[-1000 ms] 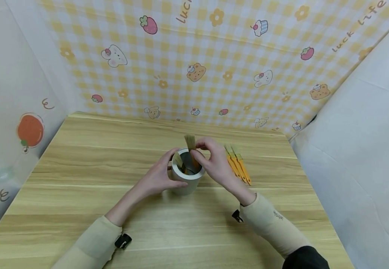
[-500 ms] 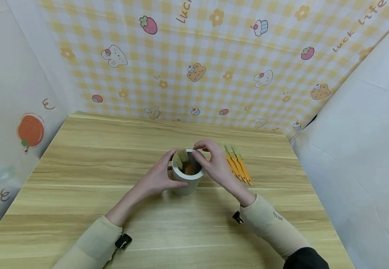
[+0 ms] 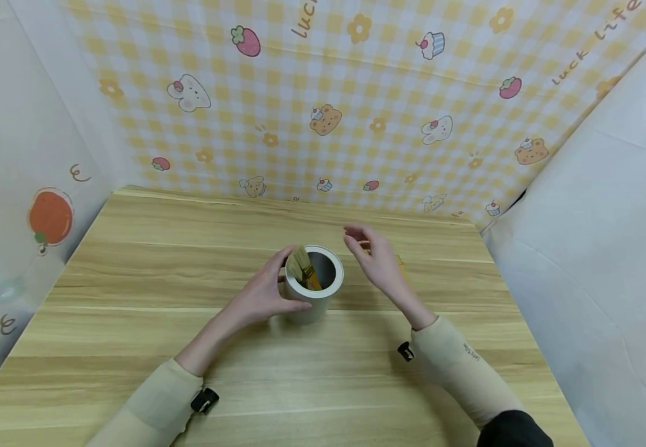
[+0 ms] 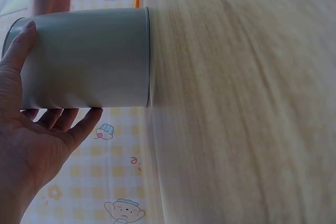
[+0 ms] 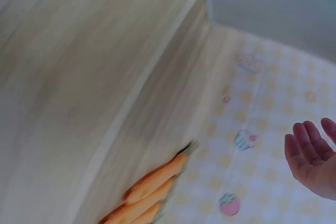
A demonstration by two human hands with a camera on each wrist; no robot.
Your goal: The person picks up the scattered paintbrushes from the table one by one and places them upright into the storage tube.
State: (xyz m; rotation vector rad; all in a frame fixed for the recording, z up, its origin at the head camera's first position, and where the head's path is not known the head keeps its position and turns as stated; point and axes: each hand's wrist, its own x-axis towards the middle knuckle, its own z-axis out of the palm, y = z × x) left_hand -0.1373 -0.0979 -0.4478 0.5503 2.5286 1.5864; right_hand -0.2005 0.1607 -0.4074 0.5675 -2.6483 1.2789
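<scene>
A pale cylindrical canister (image 3: 323, 300) with a white rim stands on the table in the head view. My left hand (image 3: 258, 297) grips it from the left, thumb on the near side; the left wrist view shows fingers curled under the canister's side (image 4: 86, 59). Paintbrushes (image 3: 303, 266) with light bristles and orange handles lean inside against the left wall. My right hand (image 3: 377, 259) is raised to the right of the canister, fingers loosely bent and holding nothing. It covers most of the orange-handled paintbrushes (image 5: 152, 190) lying on the table, which show better in the right wrist view.
The wood-grain table (image 3: 278, 397) runs back to a yellow checked cloth backdrop (image 3: 278, 112) with cartoon prints. White sheets stand along the left (image 3: 10, 155) and right (image 3: 596, 248) sides.
A second ago my right hand held a paintbrush over the canister; it let go and the brush dropped inside. The hand then moved right over the brushes on the table. My left hand stayed put.
</scene>
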